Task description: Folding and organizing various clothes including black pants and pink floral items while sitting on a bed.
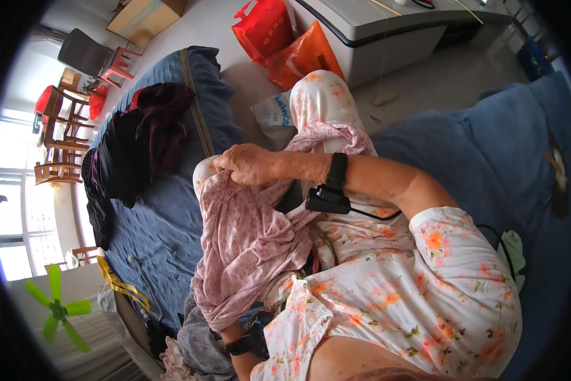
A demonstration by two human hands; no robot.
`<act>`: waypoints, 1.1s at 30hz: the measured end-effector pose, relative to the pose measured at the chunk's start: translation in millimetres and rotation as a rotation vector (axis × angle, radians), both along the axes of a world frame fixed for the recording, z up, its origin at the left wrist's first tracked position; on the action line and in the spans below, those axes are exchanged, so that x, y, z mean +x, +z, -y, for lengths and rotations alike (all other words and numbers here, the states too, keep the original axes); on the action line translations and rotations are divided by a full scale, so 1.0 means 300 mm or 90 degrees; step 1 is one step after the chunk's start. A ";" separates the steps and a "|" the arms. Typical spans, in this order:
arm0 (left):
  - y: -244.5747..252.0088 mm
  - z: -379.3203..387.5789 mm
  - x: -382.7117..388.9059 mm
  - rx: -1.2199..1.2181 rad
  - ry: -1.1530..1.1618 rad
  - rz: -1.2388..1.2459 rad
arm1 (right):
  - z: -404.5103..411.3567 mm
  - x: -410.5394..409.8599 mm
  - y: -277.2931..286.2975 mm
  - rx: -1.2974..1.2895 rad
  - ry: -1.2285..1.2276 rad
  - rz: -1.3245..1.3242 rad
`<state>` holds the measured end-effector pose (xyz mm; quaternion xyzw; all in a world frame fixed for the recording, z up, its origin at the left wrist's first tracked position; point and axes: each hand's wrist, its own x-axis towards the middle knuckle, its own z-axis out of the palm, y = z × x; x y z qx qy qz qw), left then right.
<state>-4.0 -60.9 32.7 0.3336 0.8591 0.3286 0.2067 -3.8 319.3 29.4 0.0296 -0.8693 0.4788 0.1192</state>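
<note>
My right hand pinches the edge of a pink floral cloth garment, near my knee at the left. The garment hangs in folds over my lap, and another bunched part of pink floral cloth lies across my other leg. My left hand is hidden under the garment; only the left forearm, with a black wristband, shows below it. A black strap with a small device and a cable sits on my right forearm. Orange-flowered white clothing covers my body and legs.
Blue fabric covers the seat, with dark clothes piled on it. Grey cloth lies beside my left forearm. A red bag and an orange bag stand by a grey cabinet. A green fan is at lower left.
</note>
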 end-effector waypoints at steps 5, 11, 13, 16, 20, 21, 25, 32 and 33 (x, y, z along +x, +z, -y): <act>-0.003 0.093 0.027 -0.046 0.028 0.082 | 0.007 0.008 0.037 -0.034 0.030 -0.003; 0.024 0.155 0.017 -0.100 0.068 0.192 | 0.025 -0.036 0.031 0.061 -0.011 -0.043; 0.017 0.074 0.044 -0.116 0.082 0.228 | 0.010 -0.038 0.029 0.055 -0.016 -0.033; 0.004 -0.279 -0.037 -0.140 0.107 0.284 | -0.001 -0.049 0.037 0.053 -0.020 -0.020; -0.013 -0.696 -0.175 -0.168 0.166 0.356 | 0.022 -0.070 0.017 0.045 -0.007 -0.055; 0.005 -0.705 -0.193 -0.173 0.187 0.368 | 0.039 -0.084 0.026 0.040 0.007 -0.063; -0.001 -0.262 -0.041 -0.201 0.175 0.438 | -0.034 -0.067 -0.022 -0.002 -0.017 -0.051; 0.126 0.195 0.139 -0.250 0.243 0.524 | -0.027 -0.085 -0.013 -0.042 0.016 0.003; 0.152 0.180 0.132 -0.269 0.255 0.529 | -0.032 -0.083 -0.008 -0.046 0.015 0.004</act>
